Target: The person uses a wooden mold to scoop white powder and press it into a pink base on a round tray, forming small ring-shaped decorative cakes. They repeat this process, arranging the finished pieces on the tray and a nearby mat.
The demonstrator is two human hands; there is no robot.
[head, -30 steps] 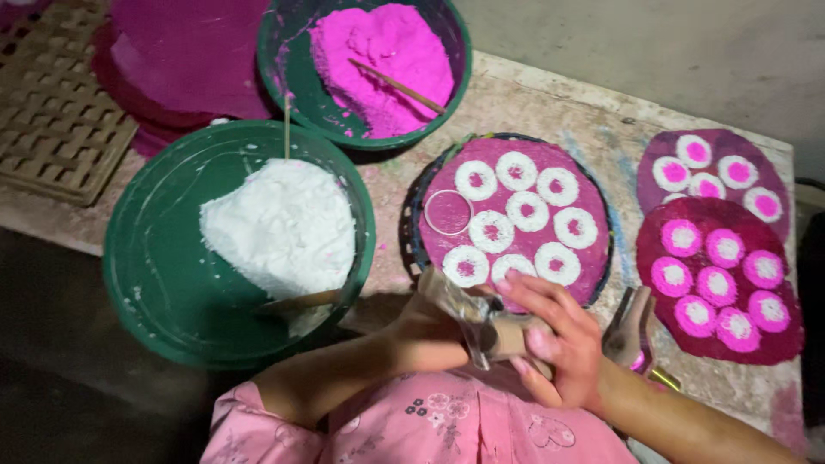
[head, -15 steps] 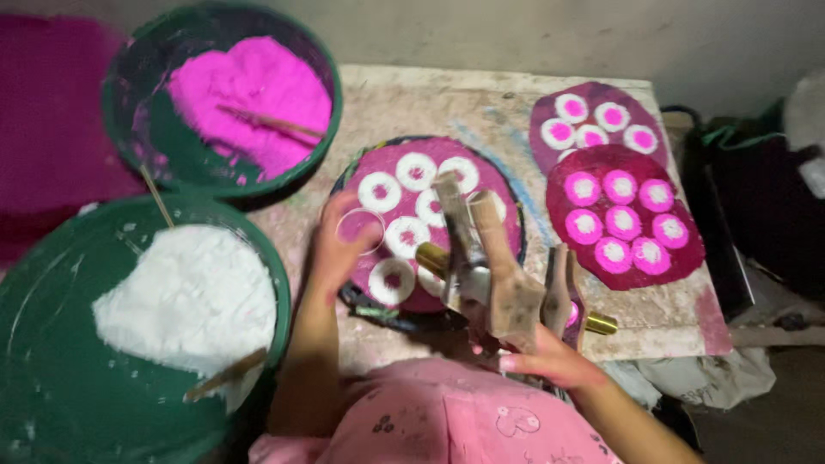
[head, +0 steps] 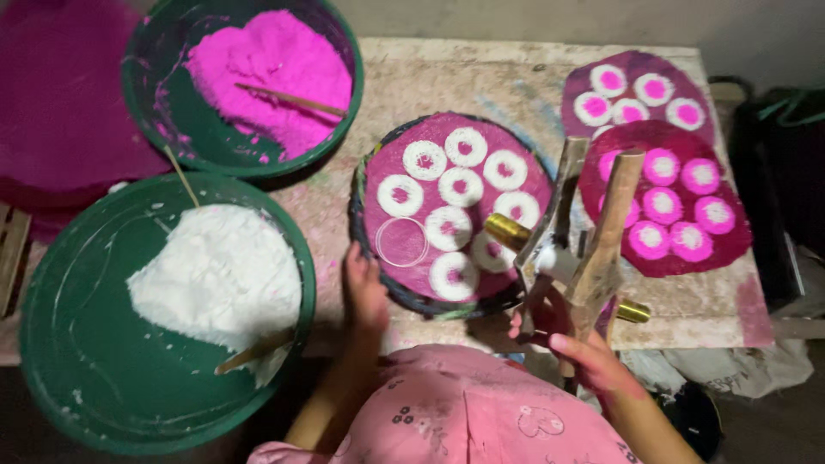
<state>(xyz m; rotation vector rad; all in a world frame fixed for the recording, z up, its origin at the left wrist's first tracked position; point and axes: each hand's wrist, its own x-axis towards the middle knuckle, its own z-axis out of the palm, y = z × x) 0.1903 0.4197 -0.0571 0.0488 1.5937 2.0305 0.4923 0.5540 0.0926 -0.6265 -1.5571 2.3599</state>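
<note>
Gripping forked wooden tool (head: pixel 584 249) (rough-grained)

The wooden tool (head: pixel 584 249) is covering part of the round tray's (head: pixel 369 167) right rim and the near edge of the dark pink mat (head: pixel 730 245), and the right hand (head: pixel 584 357) gripping it is hiding its lower end. The left hand (head: pixel 365 292) is lying over the tray's near rim, so the fingertips there are not showing clearly. The top edge is cutting off the pink powder basin (head: pixel 155 112), and the white powder basin (head: pixel 51 344) is fading into shadow.
</note>
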